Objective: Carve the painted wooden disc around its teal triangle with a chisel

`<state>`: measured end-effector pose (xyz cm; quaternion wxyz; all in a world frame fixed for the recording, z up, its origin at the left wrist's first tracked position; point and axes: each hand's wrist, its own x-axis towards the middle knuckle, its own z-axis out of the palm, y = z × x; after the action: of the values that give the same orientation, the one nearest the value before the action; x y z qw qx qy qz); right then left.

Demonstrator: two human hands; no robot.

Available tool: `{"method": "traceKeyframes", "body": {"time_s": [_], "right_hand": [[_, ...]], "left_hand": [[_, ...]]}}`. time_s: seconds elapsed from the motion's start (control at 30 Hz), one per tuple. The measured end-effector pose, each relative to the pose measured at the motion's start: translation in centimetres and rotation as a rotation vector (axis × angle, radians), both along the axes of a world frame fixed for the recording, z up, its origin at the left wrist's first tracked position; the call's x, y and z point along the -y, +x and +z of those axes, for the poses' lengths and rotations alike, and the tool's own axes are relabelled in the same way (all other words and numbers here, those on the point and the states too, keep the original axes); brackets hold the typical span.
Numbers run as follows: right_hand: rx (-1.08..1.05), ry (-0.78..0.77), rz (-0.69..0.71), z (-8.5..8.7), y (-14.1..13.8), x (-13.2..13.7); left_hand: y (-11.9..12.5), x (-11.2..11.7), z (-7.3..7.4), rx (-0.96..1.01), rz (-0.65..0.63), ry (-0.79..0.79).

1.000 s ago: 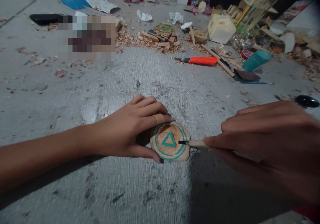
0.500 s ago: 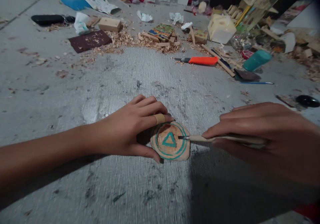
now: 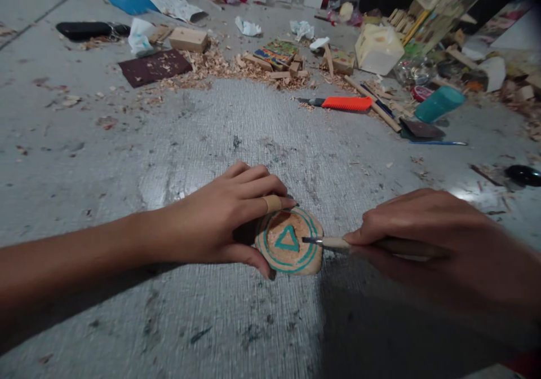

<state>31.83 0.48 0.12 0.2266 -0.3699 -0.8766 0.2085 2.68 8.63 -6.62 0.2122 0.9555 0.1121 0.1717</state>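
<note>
A rounded slab of light wood lies on the grey surface, with a teal double ring and a teal triangle drawn on it. Between the ring and triangle the wood is roughly cut away. My left hand, a bandage around one finger, grips the slab's left side between thumb and fingers. From the right, my right hand is closed around the wooden handle of a carving chisel. The chisel's metal tip is at the cut area, right of the triangle. Part of the handle is hidden in the hand.
Wood shavings spread along the back, with an orange utility knife, brown sandpaper and a wood block. A teal cylinder and a thin blue tool lie right. A black object rests at the far right.
My right hand has shifted slightly, and the chisel tip sits a little lower on the slab. My left hand keeps its hold. The whole view has shifted slightly.
</note>
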Motion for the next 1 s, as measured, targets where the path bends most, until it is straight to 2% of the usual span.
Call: {"method": "traceKeyframes", "body": {"time_s": [0.1, 0.27, 0.43, 0.57, 0.77, 1.0], "right_hand": [[-0.026, -0.086, -0.020, -0.6, -0.1, 0.4], [-0.068, -0.023, -0.132, -2.2, 0.1, 2.1], [-0.080, -0.059, -0.250, -3.4, 0.3, 3.9], [-0.038, -0.023, -0.266, -2.8, 0.6, 3.8], [0.047, 0.037, -0.155, -1.0, 0.4, 2.4], [0.021, 0.006, -0.180, -1.8, -0.2, 2.7]], "left_hand": [[0.0, 0.0, 0.2, -0.003, -0.001, -0.024], [0.1, 0.1, 0.3, -0.003, -0.004, -0.041], [0.0, 0.0, 0.2, -0.004, 0.003, -0.015], [0.0, 0.0, 0.1, 0.004, 0.000, -0.023], [0.0, 0.0, 0.1, 0.005, 0.003, -0.016], [-0.1, 0.0, 0.0, 0.023, -0.008, -0.020]]}}
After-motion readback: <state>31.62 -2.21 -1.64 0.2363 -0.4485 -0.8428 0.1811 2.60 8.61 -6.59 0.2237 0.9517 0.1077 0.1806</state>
